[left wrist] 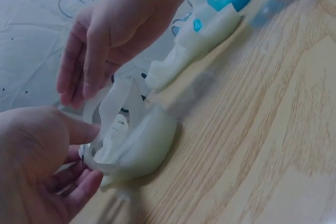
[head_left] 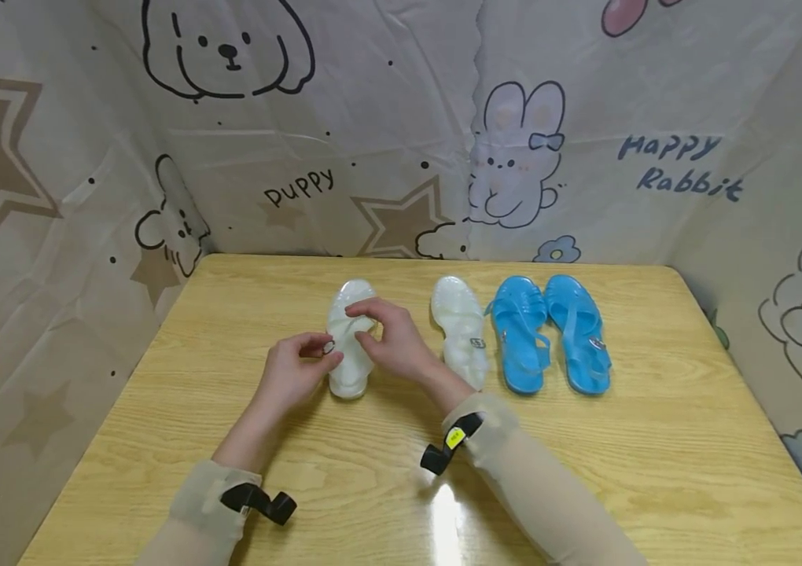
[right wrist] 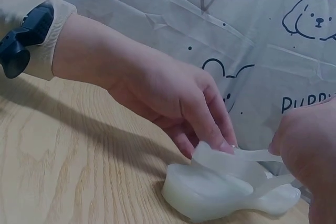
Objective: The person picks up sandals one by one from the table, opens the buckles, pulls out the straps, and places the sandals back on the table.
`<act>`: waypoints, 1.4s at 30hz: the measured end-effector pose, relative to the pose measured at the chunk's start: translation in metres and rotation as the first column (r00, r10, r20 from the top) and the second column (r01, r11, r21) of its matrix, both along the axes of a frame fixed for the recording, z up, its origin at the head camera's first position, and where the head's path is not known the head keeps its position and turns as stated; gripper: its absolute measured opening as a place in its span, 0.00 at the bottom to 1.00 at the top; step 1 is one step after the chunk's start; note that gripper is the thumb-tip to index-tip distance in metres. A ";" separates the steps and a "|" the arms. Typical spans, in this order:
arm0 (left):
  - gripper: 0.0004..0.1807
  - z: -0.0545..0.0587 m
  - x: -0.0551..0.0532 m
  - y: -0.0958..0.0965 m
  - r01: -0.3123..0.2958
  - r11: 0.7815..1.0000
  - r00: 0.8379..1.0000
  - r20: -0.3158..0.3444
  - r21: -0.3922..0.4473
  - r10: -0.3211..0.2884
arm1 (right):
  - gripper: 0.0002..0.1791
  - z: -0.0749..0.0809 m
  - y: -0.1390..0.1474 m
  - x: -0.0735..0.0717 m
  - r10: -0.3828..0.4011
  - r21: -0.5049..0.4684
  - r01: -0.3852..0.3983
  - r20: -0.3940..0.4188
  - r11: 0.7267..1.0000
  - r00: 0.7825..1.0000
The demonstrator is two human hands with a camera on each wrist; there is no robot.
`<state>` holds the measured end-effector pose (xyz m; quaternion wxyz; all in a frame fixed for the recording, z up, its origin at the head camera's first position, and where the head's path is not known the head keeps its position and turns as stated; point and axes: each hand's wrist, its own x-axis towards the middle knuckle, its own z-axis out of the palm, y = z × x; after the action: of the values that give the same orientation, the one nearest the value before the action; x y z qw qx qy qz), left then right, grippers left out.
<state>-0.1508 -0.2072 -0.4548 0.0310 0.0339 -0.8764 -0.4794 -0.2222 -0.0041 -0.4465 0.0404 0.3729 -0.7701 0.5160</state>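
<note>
A milky white jelly sandal [head_left: 351, 377] stands on the table, its toe toward the back wall. At its left side my left hand [head_left: 293, 371] pinches the ankle strap near the small metal buckle [head_left: 329, 347] between thumb and fingers. My right hand [head_left: 401, 346] hovers over the sandal from the right. Its thumb and index finger are spread apart, with the fingertips close to the strap. In the left wrist view, the right fingers hang nearly straight above the strap loop [left wrist: 113, 100]. Whether they touch it I cannot tell.
The matching white sandal [head_left: 452, 303] stands to the right, beyond my right wrist. Farther right is a pair of blue sandals [head_left: 523, 377]. A printed cloth [head_left: 387, 102] hangs along the back and sides of the wooden table [head_left: 670, 440].
</note>
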 end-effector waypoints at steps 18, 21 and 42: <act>0.20 -0.007 0.001 0.004 0.002 1.000 1.000 -0.003 0.026 -0.002 | 0.18 -0.006 -0.016 0.009 0.054 0.026 -0.057 0.088 0.998 0.995; 0.20 -0.006 0.002 0.004 0.001 0.999 1.000 -0.007 0.039 -0.001 | 0.18 -0.009 -0.019 0.010 0.041 0.028 -0.044 0.106 0.999 0.994; 0.18 -0.004 0.002 -0.008 0.002 0.996 0.991 0.133 0.094 -0.015 | 0.15 -0.016 -0.023 0.010 -0.001 0.167 -0.042 0.249 0.985 0.968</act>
<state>-0.1485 -0.2155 -0.4587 -0.0314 0.0635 -0.8532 -0.5167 -0.2123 -0.0275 -0.4624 -0.0939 0.3153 -0.8066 0.4911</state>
